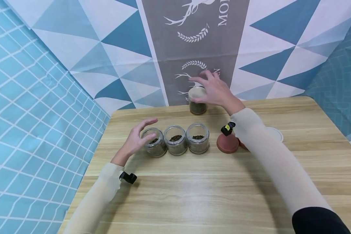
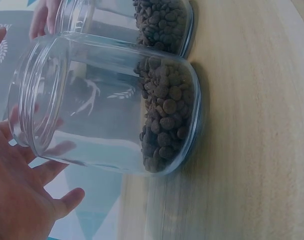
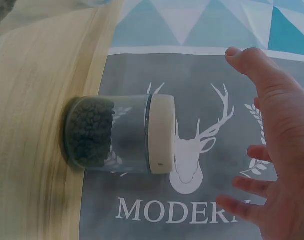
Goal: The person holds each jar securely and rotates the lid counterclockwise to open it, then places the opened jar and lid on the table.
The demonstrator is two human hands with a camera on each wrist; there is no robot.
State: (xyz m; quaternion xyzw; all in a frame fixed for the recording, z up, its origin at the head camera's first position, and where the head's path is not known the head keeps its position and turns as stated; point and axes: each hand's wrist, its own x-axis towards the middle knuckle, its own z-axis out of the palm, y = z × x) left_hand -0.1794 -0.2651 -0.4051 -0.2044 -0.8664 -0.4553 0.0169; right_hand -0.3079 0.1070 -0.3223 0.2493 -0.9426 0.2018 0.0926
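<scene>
Three lidless glass jars stand side by side on the table, each with brown kibble-like pellets in the bottom: a left jar [image 1: 156, 150], a middle jar [image 1: 176, 149] and a right jar [image 1: 198, 147]. My left hand [image 1: 133, 140] is at the left jar, thumb and fingers spread on either side of its rim. Further back, a glass jar [image 3: 129, 134] with a cream lid [image 3: 162, 134] stands upright, holding dark pellets. My right hand [image 1: 215, 89] hovers over that lid, thumb and fingers spread; in the right wrist view a gap shows between hand and lid.
A reddish lid [image 1: 227, 144] lies right of the open jars, with another reddish piece [image 1: 242, 145] partly under my right sleeve. A white round lid [image 1: 276, 133] is also half hidden by that sleeve. The patterned backdrop [image 1: 193, 48] rises right behind the lidded jar.
</scene>
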